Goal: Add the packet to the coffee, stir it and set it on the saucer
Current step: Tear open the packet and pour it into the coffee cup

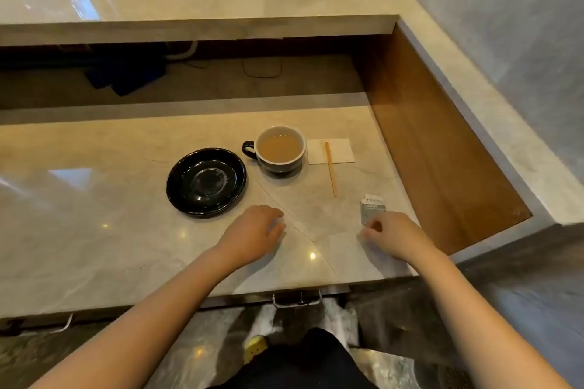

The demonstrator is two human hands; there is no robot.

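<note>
A dark cup (279, 148) with a white inside holds light brown coffee and stands on the marble counter, handle to the left. Left of it lies an empty black saucer (206, 181). A thin wooden stir stick (331, 169) lies right of the cup, its far end on a white napkin (330, 151). A small grey-white packet (373, 207) sits near the counter's right edge. My right hand (392, 235) pinches the packet's near end with its fingertips. My left hand (254, 232) rests palm down on the counter in front of the saucer, holding nothing.
A raised marble ledge (196, 27) runs along the back above a dark recess with cables. A wooden side panel (436, 148) walls the right. The counter's front edge (284, 286) lies just behind my wrists, with a metal handle under it.
</note>
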